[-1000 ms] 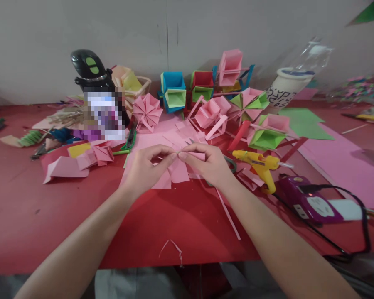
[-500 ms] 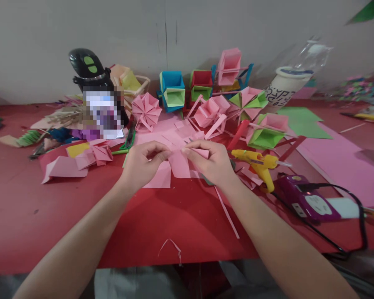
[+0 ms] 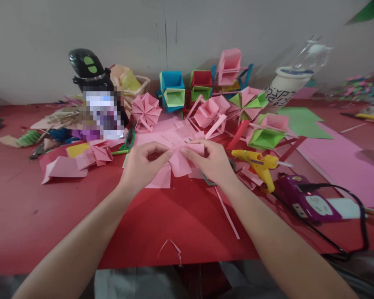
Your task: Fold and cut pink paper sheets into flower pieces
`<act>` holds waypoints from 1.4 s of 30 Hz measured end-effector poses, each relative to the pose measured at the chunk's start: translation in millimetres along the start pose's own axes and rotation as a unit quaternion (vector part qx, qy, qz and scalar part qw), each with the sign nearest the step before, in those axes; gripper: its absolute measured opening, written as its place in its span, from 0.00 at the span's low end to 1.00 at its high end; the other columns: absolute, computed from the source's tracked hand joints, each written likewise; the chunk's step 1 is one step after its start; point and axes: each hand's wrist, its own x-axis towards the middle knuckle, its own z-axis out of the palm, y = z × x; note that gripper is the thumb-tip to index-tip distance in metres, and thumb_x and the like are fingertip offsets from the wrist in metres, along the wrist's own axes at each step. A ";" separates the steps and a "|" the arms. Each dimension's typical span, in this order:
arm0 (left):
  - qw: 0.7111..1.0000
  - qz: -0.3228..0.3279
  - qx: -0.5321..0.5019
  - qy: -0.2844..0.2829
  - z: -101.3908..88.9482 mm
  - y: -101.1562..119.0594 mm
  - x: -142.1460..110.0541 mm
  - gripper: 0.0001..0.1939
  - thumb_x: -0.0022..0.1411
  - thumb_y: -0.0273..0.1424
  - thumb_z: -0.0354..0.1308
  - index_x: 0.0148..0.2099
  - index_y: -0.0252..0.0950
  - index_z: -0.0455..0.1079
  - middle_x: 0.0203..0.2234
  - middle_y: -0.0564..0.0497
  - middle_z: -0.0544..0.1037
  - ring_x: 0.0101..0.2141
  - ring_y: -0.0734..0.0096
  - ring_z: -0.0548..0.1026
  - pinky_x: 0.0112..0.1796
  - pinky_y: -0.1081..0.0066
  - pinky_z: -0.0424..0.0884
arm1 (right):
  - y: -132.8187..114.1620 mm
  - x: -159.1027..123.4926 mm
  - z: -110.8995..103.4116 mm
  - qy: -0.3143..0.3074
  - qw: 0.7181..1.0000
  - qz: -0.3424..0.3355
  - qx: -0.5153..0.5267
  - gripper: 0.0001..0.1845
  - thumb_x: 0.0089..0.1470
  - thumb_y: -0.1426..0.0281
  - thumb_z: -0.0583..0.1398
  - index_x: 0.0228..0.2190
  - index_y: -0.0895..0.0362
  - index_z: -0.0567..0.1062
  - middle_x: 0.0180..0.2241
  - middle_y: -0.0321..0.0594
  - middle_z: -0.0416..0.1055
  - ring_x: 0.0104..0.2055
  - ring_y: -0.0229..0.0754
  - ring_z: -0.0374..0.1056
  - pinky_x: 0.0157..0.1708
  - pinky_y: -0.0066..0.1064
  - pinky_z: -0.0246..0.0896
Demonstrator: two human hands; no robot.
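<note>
Between my two hands is a piece of folded pink paper (image 3: 180, 162), held up just above the red table. My left hand (image 3: 147, 162) pinches its left side between thumb and fingertips. On the other side my right hand (image 3: 208, 160) grips the paper with the thumb on top, and a folded flap stands up by its fingers. A dark pointed tip shows behind my right fingers; what it belongs to is partly hidden. Under the hands lie more flat pink paper pieces (image 3: 160, 179). Green scissor handles (image 3: 209, 181) peek out below my right wrist.
Folded paper lanterns, among them a blue one (image 3: 172, 90) and a pink-green one (image 3: 266, 135), stand behind my hands. To the right lie a yellow glue gun (image 3: 258, 160) and a purple power strip (image 3: 308, 199) with a black cord. A phone (image 3: 105, 114) leans at the left.
My right thumb has shifted slightly left and over the paper, and the folded flap has turned with it. The lower part of the paper has swung a little. My left hand stays nearly still.
</note>
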 end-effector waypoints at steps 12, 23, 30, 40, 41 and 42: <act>0.998 0.040 0.015 0.043 2.9 -4.0 -3.6 0.04 0.62 0.32 0.64 0.35 0.37 0.79 0.30 0.51 0.83 0.30 0.70 0.79 0.33 0.72 0.75 | -17.6 -9.9 7.3 -0.023 0.994 -0.101 0.015 0.06 0.59 0.64 0.65 0.35 0.52 0.81 0.44 0.42 0.76 0.49 0.45 0.72 0.52 0.39 0.67; 0.999 0.032 -0.032 -0.004 -1.8 0.4 -0.9 0.05 0.62 0.31 0.64 0.36 0.37 0.80 0.29 0.50 0.83 0.30 0.68 0.80 0.34 0.70 0.76 | -4.2 0.0 5.6 -0.039 0.978 0.042 0.201 0.25 0.44 0.56 0.74 0.41 0.53 0.77 0.34 0.36 0.75 0.37 0.39 0.71 0.39 0.33 0.70; 0.997 0.036 -0.059 -0.028 -1.5 3.7 -1.3 0.03 0.60 0.31 0.67 0.36 0.38 0.82 0.30 0.51 0.85 0.31 0.68 0.81 0.34 0.71 0.77 | -5.5 -0.9 1.8 -0.102 0.974 0.058 0.195 0.11 0.49 0.62 0.72 0.35 0.52 0.82 0.34 0.36 0.77 0.36 0.38 0.70 0.39 0.33 0.67; 0.997 0.051 -0.054 -0.023 -1.8 3.3 -0.8 0.03 0.58 0.31 0.69 0.36 0.39 0.83 0.30 0.51 0.85 0.31 0.67 0.82 0.34 0.72 0.79 | -7.8 -2.6 1.1 -0.119 0.969 0.084 0.199 0.15 0.47 0.56 0.72 0.29 0.55 0.81 0.28 0.35 0.75 0.31 0.38 0.69 0.31 0.31 0.65; 0.997 0.050 -0.062 -0.024 -1.8 3.4 -0.6 0.03 0.58 0.31 0.69 0.36 0.39 0.83 0.31 0.51 0.86 0.31 0.67 0.82 0.34 0.72 0.79 | -7.9 -2.9 1.1 -0.116 0.970 0.084 0.195 0.16 0.47 0.56 0.72 0.29 0.55 0.81 0.27 0.35 0.74 0.30 0.38 0.68 0.30 0.30 0.64; 0.996 0.048 -0.070 -0.026 -1.8 3.5 -0.3 0.04 0.57 0.32 0.70 0.36 0.39 0.83 0.31 0.51 0.86 0.31 0.67 0.83 0.34 0.72 0.79 | -7.8 -3.1 1.2 -0.113 0.971 0.084 0.194 0.16 0.47 0.56 0.72 0.28 0.56 0.80 0.26 0.35 0.73 0.28 0.37 0.66 0.28 0.30 0.62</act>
